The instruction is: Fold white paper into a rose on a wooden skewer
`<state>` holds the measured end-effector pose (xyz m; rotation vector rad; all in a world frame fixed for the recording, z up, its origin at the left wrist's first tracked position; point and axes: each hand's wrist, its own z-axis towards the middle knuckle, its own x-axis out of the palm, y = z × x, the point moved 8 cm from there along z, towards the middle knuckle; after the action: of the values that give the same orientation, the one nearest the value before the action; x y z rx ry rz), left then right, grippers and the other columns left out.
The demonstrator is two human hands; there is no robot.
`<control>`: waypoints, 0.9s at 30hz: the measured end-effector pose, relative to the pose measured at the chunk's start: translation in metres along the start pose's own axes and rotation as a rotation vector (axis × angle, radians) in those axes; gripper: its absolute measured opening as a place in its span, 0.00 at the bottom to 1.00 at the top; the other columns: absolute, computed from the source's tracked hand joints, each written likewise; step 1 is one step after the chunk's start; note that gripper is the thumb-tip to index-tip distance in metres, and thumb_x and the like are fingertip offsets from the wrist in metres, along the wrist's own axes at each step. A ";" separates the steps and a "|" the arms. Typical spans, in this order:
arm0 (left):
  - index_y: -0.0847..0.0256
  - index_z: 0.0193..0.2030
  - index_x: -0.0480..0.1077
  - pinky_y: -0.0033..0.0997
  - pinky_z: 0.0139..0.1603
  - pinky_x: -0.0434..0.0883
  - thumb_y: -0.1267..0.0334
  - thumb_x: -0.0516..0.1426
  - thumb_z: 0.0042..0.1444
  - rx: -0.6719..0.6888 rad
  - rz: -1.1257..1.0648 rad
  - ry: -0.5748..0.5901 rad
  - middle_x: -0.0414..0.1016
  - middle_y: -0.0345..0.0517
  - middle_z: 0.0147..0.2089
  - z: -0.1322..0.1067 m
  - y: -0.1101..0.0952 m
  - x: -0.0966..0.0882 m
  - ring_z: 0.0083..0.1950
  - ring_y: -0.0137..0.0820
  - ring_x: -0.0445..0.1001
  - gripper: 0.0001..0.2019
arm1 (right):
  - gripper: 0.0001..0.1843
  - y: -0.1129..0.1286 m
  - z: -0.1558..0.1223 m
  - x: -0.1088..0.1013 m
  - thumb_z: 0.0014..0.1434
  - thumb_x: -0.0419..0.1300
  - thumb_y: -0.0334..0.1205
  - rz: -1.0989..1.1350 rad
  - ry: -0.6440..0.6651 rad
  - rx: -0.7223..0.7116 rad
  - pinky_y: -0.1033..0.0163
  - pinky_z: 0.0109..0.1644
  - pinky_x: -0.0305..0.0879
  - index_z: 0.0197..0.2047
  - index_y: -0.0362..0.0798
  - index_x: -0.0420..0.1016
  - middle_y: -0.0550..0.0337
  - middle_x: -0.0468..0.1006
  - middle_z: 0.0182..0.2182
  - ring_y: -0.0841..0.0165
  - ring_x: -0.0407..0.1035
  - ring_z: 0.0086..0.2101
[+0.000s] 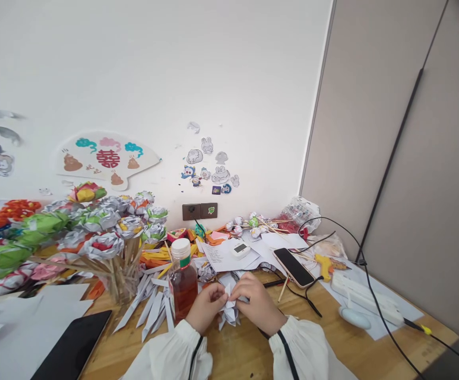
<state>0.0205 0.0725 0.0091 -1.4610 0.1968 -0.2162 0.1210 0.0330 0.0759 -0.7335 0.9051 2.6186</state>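
Near the table's front middle, my left hand (207,304) and my right hand (256,300) meet with bent fingers over a small white folded paper piece (229,314). Both hands pinch its upper part; its lower points stick out between them. Just left of my left hand stands a bottle (184,293) of reddish-brown liquid with a white cap. Long folded white paper strips (153,311) lie fanned out to the left of the bottle. Behind my fingers are a small white digital timer (240,250) and written sheets (217,255).
Paper flowers on sticks (106,245) crowd the left side. A black tablet (74,345) lies front left. On the right are a phone (293,267), a yellow glue gun (324,265), a power strip (367,299), a white mouse (355,319) and loose cables.
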 end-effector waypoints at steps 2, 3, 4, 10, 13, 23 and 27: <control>0.63 0.23 0.63 0.19 0.09 0.58 0.51 0.60 0.37 -0.001 -0.019 -0.027 0.61 0.31 0.17 0.001 0.003 -0.003 0.14 0.21 0.59 0.16 | 0.12 0.002 0.000 0.001 0.45 0.56 0.23 -0.010 0.003 -0.023 0.62 0.38 0.58 0.27 0.50 0.74 0.63 0.74 0.24 0.69 0.62 0.32; 0.63 0.23 0.63 0.19 0.09 0.58 0.51 0.60 0.37 -0.002 -0.026 -0.040 0.60 0.31 0.17 0.001 0.005 -0.004 0.14 0.20 0.59 0.16 | 0.12 0.003 0.000 0.001 0.46 0.56 0.23 -0.015 0.005 -0.034 0.63 0.37 0.58 0.27 0.50 0.74 0.63 0.73 0.24 0.68 0.62 0.32; 0.62 0.23 0.62 0.19 0.09 0.58 0.51 0.60 0.37 -0.004 -0.033 -0.052 0.60 0.30 0.16 0.002 0.006 -0.004 0.13 0.20 0.59 0.17 | 0.12 0.004 0.000 0.001 0.47 0.56 0.24 -0.021 0.007 -0.044 0.63 0.37 0.58 0.27 0.50 0.74 0.62 0.73 0.24 0.68 0.62 0.32; 0.62 0.22 0.61 0.19 0.09 0.57 0.51 0.59 0.38 -0.024 -0.048 -0.121 0.62 0.29 0.14 0.001 0.012 -0.008 0.11 0.20 0.59 0.16 | 0.12 0.012 -0.002 0.005 0.52 0.52 0.27 -0.056 0.054 -0.100 0.61 0.36 0.57 0.31 0.51 0.74 0.61 0.72 0.25 0.67 0.61 0.32; 0.62 0.21 0.60 0.20 0.09 0.58 0.51 0.59 0.37 -0.037 -0.039 -0.149 0.62 0.29 0.13 0.001 0.014 -0.010 0.10 0.20 0.59 0.16 | 0.13 0.015 -0.002 0.006 0.53 0.52 0.27 -0.060 0.079 -0.118 0.61 0.36 0.58 0.33 0.52 0.74 0.61 0.73 0.27 0.67 0.61 0.33; 0.66 0.33 0.66 0.24 0.20 0.67 0.61 0.53 0.53 -0.191 0.031 -0.159 0.70 0.37 0.25 0.004 0.035 -0.017 0.20 0.23 0.67 0.09 | 0.22 0.017 -0.005 0.010 0.43 0.50 0.21 -0.123 0.178 -0.095 0.62 0.37 0.57 0.38 0.52 0.73 0.60 0.70 0.29 0.67 0.60 0.34; 0.63 0.47 0.63 0.38 0.38 0.70 0.63 0.51 0.56 -0.245 0.018 -0.145 0.68 0.46 0.46 0.004 0.041 -0.017 0.40 0.32 0.70 0.12 | 0.22 0.019 -0.005 0.010 0.44 0.50 0.21 -0.104 0.191 -0.100 0.62 0.38 0.57 0.37 0.52 0.73 0.60 0.70 0.31 0.67 0.60 0.36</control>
<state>0.0062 0.0846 -0.0310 -1.7102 0.1216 -0.0721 0.1063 0.0158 0.0764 -1.0425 0.7654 2.5494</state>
